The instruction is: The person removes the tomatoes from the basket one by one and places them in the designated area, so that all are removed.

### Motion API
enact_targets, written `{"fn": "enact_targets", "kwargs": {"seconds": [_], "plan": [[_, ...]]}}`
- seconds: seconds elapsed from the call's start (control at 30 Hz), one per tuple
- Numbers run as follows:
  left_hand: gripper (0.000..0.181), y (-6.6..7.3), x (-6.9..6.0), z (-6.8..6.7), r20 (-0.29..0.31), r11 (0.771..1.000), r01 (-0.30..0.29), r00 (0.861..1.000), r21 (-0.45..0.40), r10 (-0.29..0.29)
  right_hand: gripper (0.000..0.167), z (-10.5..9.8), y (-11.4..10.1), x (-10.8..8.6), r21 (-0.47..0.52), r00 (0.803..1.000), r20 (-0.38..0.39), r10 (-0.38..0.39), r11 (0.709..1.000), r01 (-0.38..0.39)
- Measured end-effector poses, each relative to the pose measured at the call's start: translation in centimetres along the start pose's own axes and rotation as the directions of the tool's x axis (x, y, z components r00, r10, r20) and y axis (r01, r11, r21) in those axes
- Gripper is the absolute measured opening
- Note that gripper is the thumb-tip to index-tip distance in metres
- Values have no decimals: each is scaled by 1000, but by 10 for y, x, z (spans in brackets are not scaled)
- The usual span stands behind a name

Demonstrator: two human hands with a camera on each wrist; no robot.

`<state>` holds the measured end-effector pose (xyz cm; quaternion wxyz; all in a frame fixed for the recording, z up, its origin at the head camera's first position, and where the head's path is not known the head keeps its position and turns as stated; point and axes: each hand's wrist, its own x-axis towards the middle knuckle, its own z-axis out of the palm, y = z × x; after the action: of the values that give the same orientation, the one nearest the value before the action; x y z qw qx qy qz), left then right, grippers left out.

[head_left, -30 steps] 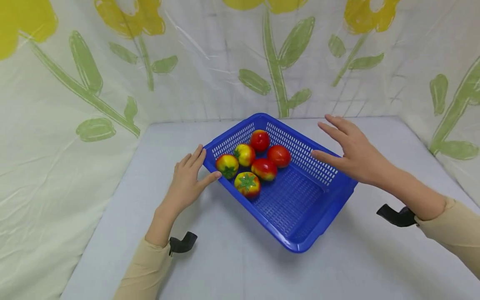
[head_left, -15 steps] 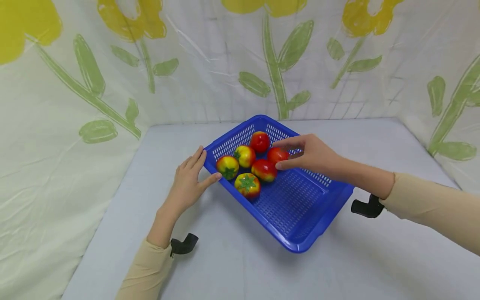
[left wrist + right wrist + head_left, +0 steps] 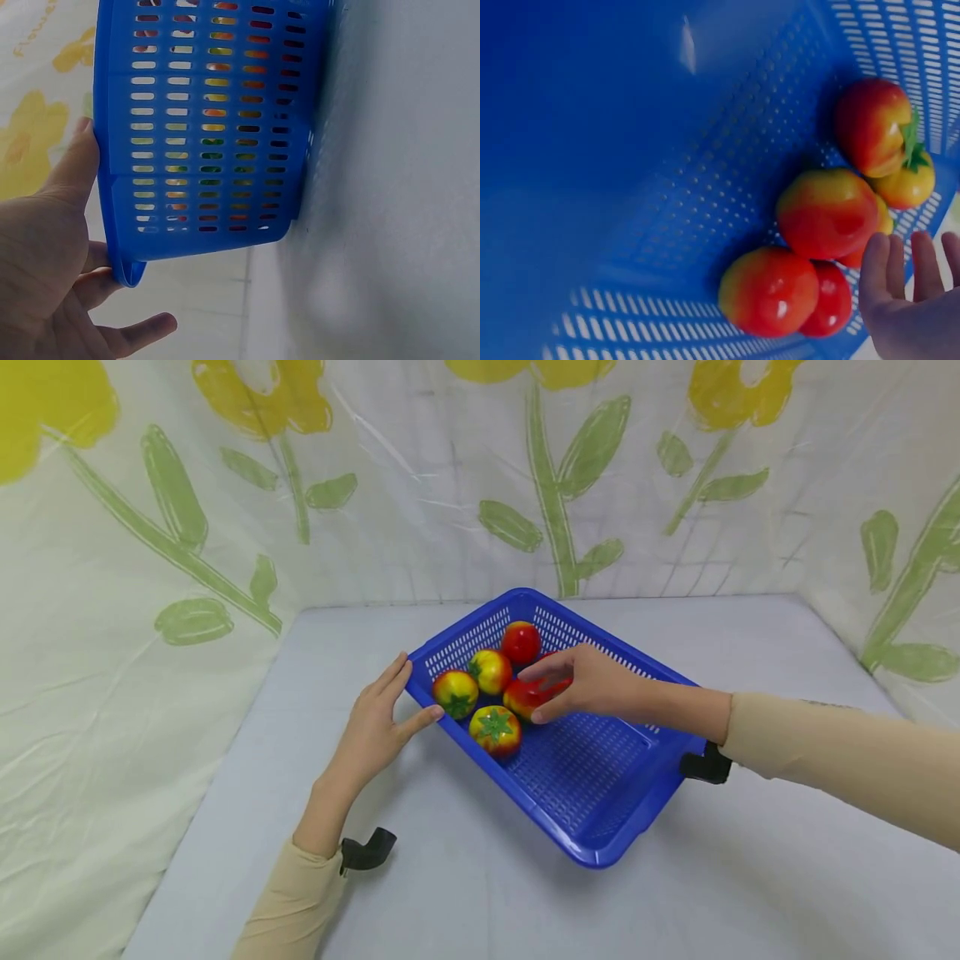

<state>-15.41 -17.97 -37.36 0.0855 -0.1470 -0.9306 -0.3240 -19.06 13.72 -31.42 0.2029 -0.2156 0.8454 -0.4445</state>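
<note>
Several red and yellow tomatoes lie in the left part of a blue perforated plastic basket (image 3: 585, 777). My left hand (image 3: 363, 735) rests at the basket's left corner, thumb on the near rim and fingers extended along the corner. In the left wrist view its thumb (image 3: 71, 169) lies against the rim. Over the tomatoes hovers my right hand (image 3: 596, 685), thumb and fingers apart and slightly bent. Closest to its fingertips is a red-yellow tomato (image 3: 521, 697); a redder one behind the hand is mostly hidden. A green-topped tomato (image 3: 495, 731) sits near the front wall.
The basket stands angled on a pale table (image 3: 420, 877). A white curtain (image 3: 405, 485) with yellow flowers surrounds the table at the back and sides. Black wrist mounts (image 3: 367, 850) stick out below both sleeves. The basket's right part shows bare floor.
My right hand has come from above the basket's right rim leftward and down to the tomatoes. My left hand has stayed at the corner, and the basket has not visibly moved.
</note>
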Motion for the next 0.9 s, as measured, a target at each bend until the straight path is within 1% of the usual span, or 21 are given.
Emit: {"fn": "enact_targets", "kwargs": {"seconds": [0.23, 0.33, 0.53, 0.8, 0.9], "plan": [[89, 0, -2, -2, 5, 999, 25, 1000, -38, -24, 52, 7, -7, 17, -27, 996, 89, -28, 999, 30], [89, 1, -2, -1, 3, 998, 25, 1000, -57, -24, 50, 9, -9, 23, -44, 992, 119, -31, 998, 37], [88, 0, -2, 1, -7, 998, 22, 1000, -65, -22, 50, 10, -8, 33, -69, 984, 163, -77, 994, 89], [88, 0, -3, 2, -2, 996, 28, 1000, -80, -28, 49, 20, -2, 41, -137, 973, 222, -68, 985, 100], [88, 1, -2, 2, -8, 997, 30, 999, -74, -31, 50, 23, -2, 44, -144, 972, 229, -57, 985, 91]]}}
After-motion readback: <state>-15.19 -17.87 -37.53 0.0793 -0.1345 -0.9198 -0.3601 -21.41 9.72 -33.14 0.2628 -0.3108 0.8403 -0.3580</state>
